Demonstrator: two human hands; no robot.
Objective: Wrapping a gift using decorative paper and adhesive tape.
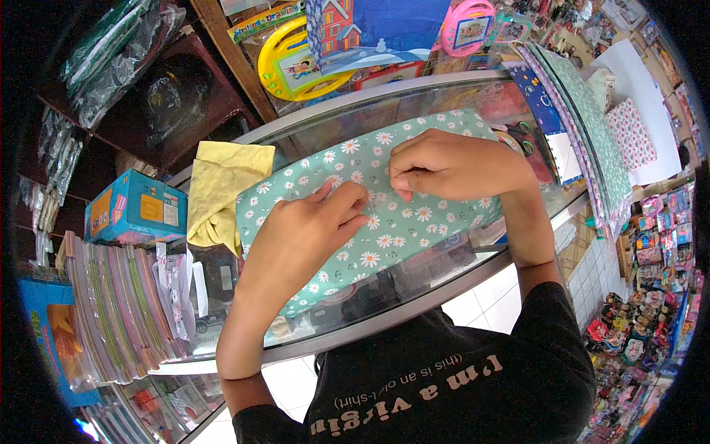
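Note:
A flat rectangular package in green daisy-print wrapping paper (383, 241) lies across the glass counter in front of me. My left hand (310, 233) rests over its left part, fingers curled, thumb and index fingertips close together. Over its upper right part is my right hand (449, 166), bent at the wrist, with its fingers curled inward and thumb near the index finger. Whether either hand pinches anything small, such as tape, cannot be told. A folded yellow cloth (230, 188) touches the package's left end. Green-handled scissors (524, 139) lie beyond its right end.
The counter's metal edge (388, 313) runs along my front. At left stand a blue box (138, 208) and a row of notebooks (116, 305). Rolls or sheets of patterned paper (588, 133) stand at right. A winter-print bag (377, 33) and a yellow drawing board (272, 61) are beyond the counter.

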